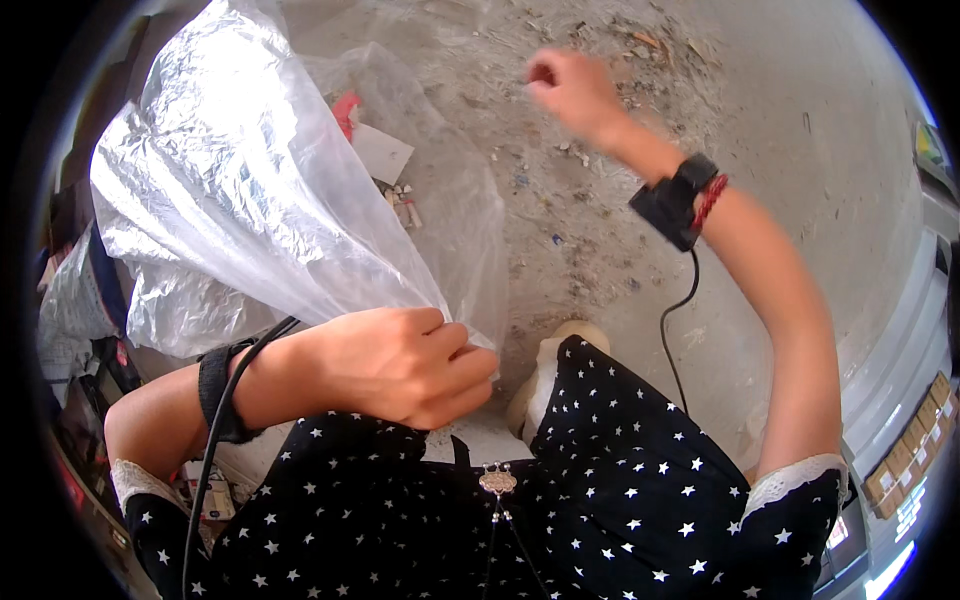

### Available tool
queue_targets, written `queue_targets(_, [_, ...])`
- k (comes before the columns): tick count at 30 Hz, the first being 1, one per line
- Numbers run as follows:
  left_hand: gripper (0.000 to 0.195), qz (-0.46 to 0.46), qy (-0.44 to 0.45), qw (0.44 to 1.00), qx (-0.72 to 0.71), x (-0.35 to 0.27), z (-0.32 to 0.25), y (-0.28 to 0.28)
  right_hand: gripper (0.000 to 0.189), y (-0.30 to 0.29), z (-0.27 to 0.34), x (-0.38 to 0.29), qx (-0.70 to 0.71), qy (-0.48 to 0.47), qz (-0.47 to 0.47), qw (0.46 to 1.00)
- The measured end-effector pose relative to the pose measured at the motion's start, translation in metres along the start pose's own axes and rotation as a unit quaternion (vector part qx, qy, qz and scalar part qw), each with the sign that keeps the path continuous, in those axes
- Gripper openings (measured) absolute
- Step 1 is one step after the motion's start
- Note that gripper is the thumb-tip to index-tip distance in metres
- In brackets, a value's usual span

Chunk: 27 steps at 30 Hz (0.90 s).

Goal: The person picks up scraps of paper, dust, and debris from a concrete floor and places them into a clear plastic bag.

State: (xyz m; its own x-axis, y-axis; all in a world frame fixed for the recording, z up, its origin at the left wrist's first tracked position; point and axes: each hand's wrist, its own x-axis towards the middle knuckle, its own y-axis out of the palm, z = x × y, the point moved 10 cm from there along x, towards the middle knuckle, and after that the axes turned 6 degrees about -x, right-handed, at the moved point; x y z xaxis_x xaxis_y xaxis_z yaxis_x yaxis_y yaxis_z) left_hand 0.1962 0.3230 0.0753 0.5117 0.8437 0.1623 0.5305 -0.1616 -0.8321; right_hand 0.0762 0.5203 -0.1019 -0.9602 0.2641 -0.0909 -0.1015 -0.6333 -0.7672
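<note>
My left hand (405, 367) is closed around the gathered edge of a large clear plastic bag (247, 187). The bag spreads up and to the left from my fist, crinkled and bright with glare. Through its thin side show a white piece of card or paper (381, 154), a red scrap (346, 114) and small bits of debris (403, 206). Out over the floor, apart from the bag, is my right hand (574, 94). It is blurred, with its fingers curled; whether anything small is in it cannot be made out.
Scattered debris (577, 262) and dust lie on the concrete floor (795, 135). A black cable (667, 322) hangs from the device on my right wrist. Cardboard boxes (907, 450) line the right edge. Another plastic bag (79, 300) is among clutter at left.
</note>
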Motion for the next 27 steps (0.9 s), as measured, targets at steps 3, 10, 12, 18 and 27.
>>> queue_targets(3, [0.015, -0.005, 0.008, 1.000, 0.008, -0.001, 0.000, 0.000, 0.017, 0.029, 0.086, -0.030, 0.089, -0.092, 0.082, 0.988])
queue_targets(10, [0.014, 0.001, 0.003, 1.000, 0.006, -0.001, -0.001, -0.002, 0.024, 0.026, 0.008, -0.026, -0.069, -0.027, 0.082, 0.994])
queue_targets(12, [0.014, 0.003, 0.002, 1.000, -0.001, 0.000, 0.000, -0.001, 0.022, 0.016, -0.023, -0.030, -0.108, -0.020, 0.108, 0.988])
queue_targets(18, [0.013, -0.001, 0.006, 1.000, 0.002, -0.001, -0.002, -0.001, 0.021, 0.022, -0.031, -0.057, -0.140, -0.100, 0.095, 0.981])
queue_targets(27, [0.015, -0.008, 0.010, 1.000, 0.009, 0.001, -0.002, 0.000, 0.028, 0.039, -0.028, -0.067, -0.261, -0.160, 0.126, 0.944])
